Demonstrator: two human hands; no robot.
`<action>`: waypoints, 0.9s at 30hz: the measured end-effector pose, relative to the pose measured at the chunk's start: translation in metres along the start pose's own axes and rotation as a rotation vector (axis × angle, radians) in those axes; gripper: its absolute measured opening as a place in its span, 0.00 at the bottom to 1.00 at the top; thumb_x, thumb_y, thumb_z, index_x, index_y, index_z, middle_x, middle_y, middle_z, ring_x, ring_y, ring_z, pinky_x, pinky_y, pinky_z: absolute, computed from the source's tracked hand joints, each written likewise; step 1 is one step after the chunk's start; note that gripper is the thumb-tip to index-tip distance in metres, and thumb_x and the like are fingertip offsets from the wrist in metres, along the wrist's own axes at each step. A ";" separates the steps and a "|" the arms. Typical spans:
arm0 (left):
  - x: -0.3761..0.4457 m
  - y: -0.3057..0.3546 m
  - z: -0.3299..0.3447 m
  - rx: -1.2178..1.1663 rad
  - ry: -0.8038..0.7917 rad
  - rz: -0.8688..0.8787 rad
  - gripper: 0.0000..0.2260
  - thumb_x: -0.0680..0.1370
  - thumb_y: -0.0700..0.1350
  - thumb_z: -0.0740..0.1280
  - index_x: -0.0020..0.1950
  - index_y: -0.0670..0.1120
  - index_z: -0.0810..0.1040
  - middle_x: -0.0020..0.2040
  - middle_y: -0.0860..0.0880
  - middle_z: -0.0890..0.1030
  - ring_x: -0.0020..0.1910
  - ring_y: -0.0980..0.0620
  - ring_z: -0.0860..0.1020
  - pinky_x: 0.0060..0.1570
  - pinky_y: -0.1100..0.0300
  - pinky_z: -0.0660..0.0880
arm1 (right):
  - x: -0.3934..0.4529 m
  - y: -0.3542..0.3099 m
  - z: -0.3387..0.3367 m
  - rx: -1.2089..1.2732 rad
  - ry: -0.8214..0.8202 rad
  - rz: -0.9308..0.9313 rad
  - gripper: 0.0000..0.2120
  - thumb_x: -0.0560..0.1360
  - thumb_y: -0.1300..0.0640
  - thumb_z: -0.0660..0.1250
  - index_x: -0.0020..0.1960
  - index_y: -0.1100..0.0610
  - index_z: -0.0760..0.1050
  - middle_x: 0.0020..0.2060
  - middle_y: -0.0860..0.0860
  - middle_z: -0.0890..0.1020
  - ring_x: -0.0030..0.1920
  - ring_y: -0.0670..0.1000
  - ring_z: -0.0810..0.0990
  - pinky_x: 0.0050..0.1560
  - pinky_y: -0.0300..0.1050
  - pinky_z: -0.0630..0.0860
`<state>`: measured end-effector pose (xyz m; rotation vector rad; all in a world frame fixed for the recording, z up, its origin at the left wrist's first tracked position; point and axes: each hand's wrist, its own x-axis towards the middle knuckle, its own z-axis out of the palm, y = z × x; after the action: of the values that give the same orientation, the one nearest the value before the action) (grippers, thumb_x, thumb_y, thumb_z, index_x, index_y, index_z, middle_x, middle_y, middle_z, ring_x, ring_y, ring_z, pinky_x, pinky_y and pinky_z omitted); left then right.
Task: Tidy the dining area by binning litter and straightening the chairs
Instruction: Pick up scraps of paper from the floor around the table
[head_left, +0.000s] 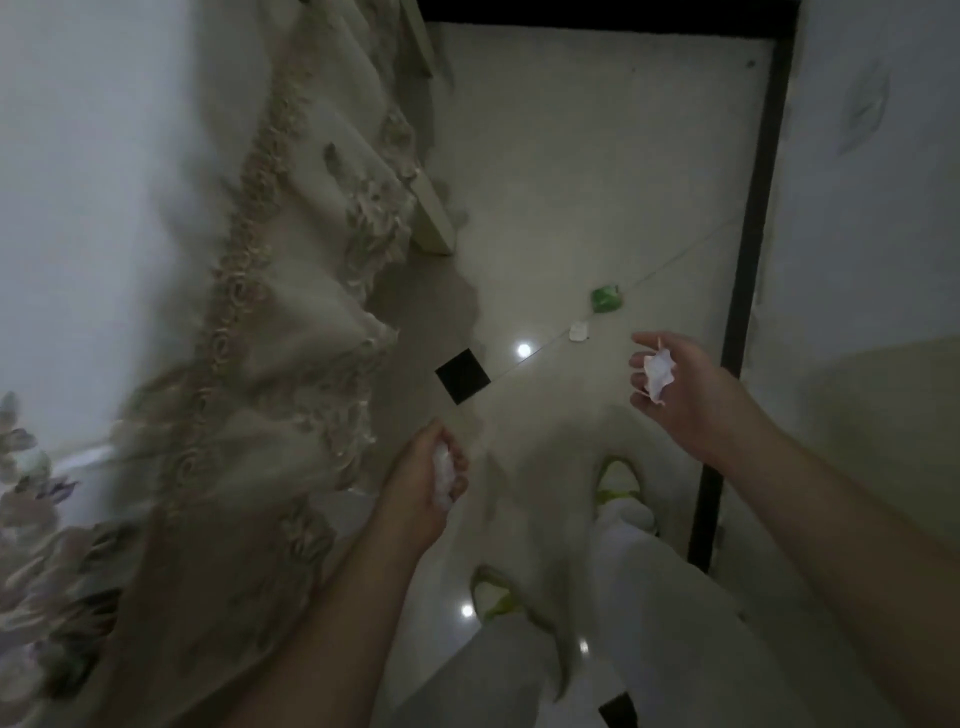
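Left hand (431, 475) grip curled round a white wad (442, 470), right hand (675, 387) grip closed on crumpled paper (657, 371), green wrapper (607, 299) and white scrap (577, 331) on the floor (571, 156) ahead, lace cloth (270, 332) left.

Floor (597, 182): pale glossy tiles with thin diagonal joints, bright light spots reflected in the sheen
Inlays: small black diamond tile (463, 376) where joints meet; part of a second one at the bottom edge
Border: black strip (753, 218) running along the right side and across the top
Litter on floor: green wrapper (607, 299) lying on a joint line; small white scrap (577, 331) just beside it, lower left
Furniture on floor: pale table leg (435, 218), foot resting on the tiles, partly hidden by the lace tablecloth (291, 291) hanging near the floor
Feet: two light shoes (621, 480) standing on the tiles
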<state>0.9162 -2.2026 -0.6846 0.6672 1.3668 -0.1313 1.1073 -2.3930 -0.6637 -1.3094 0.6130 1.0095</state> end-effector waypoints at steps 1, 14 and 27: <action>0.016 -0.003 -0.003 -0.003 0.013 -0.001 0.14 0.80 0.46 0.58 0.33 0.49 0.66 0.28 0.53 0.67 0.25 0.57 0.65 0.20 0.65 0.58 | 0.012 0.009 0.000 0.004 -0.003 -0.009 0.10 0.78 0.51 0.61 0.53 0.54 0.77 0.46 0.52 0.76 0.40 0.47 0.74 0.46 0.41 0.71; 0.189 -0.078 -0.056 0.227 0.096 -0.136 0.09 0.72 0.47 0.65 0.35 0.46 0.69 0.37 0.47 0.72 0.35 0.51 0.70 0.31 0.62 0.59 | 0.178 0.075 0.006 -0.168 -0.127 -0.114 0.07 0.77 0.50 0.64 0.54 0.50 0.75 0.45 0.48 0.76 0.42 0.46 0.76 0.52 0.44 0.72; 0.359 -0.122 -0.139 1.348 0.352 0.301 0.27 0.80 0.44 0.62 0.76 0.50 0.55 0.67 0.40 0.65 0.57 0.41 0.74 0.52 0.55 0.70 | 0.314 0.108 -0.003 -0.576 -0.216 -0.290 0.09 0.79 0.50 0.62 0.55 0.50 0.76 0.41 0.48 0.74 0.39 0.47 0.76 0.43 0.40 0.77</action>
<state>0.8224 -2.1269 -1.0699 2.0783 1.3657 -0.7526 1.1599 -2.3208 -0.9838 -1.6993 -0.0494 1.1052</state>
